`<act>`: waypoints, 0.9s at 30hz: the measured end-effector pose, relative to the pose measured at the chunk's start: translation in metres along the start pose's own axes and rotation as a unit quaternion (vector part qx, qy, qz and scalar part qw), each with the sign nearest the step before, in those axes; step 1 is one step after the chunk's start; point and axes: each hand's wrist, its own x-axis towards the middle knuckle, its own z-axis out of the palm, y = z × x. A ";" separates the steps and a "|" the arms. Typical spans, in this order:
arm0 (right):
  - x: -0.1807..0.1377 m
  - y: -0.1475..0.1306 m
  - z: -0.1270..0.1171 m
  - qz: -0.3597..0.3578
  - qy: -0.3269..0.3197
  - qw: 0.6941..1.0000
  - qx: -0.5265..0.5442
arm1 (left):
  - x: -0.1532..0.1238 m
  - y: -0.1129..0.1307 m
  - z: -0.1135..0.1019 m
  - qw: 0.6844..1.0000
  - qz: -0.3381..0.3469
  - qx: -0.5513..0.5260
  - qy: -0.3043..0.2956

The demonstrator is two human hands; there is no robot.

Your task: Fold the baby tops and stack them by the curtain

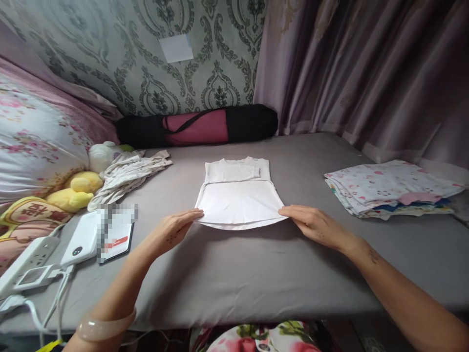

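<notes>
Stretches both bare forearms forward from the lower corners, angled inward. Lays the left grip [175,230] palm down, fingers straight and close together, tips pointing right. Mirrors it with the right grip [315,224], palm down, fingers flat, tips pointing left. Holds the two well apart, level with each other, neither curled closed.

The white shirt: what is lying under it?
The white shirt lies flat on the grey sheet; left hand and right hand touch its lower corners. Anything directly beneath is covered.
</notes>
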 end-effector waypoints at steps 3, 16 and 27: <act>-0.001 -0.002 -0.014 0.010 -0.003 1.000 -0.001 | 0.001 0.006 -0.010 1.000 0.004 -0.003 0.007; -0.041 -0.041 -0.051 0.094 -0.119 0.982 0.113 | -0.043 0.053 -0.033 0.993 -0.030 -0.096 -0.058; 0.032 0.013 -0.016 0.276 0.078 0.947 0.143 | 0.044 0.013 0.007 0.908 -0.252 -0.292 0.162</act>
